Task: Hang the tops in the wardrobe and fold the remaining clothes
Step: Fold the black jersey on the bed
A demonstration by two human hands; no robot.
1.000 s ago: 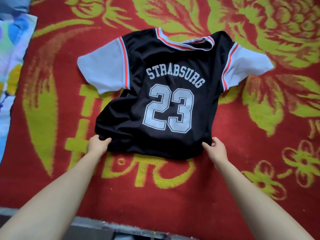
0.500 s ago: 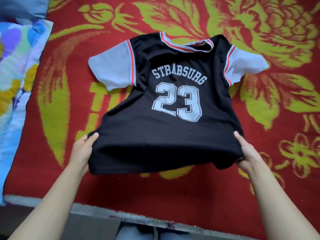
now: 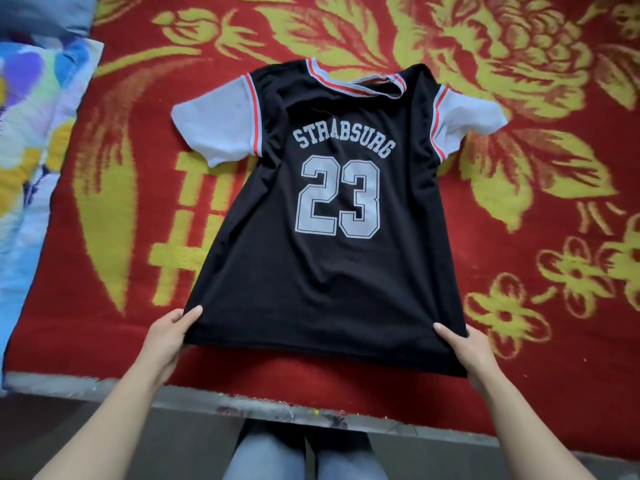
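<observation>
Here left hand [image 3: 166,336] and right hand [image 3: 465,348] pinch jersey [image 3: 329,265] hem corners — stretched over blanket [image 3: 519,237].

A red blanket [image 3: 512,341] with yellow-green flowers covers a bed with a grey front edge [image 3: 104,388], and on it lie the upper part of a black shirt [image 3: 329,271] and, at left, a flowered quilt [image 3: 31,174].

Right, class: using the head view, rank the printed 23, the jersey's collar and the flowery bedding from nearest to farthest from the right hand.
1. The printed 23, centre of the jersey, nearest the right hand.
2. The collar, at the far edge.
3. The flowery bedding, far left.
</observation>
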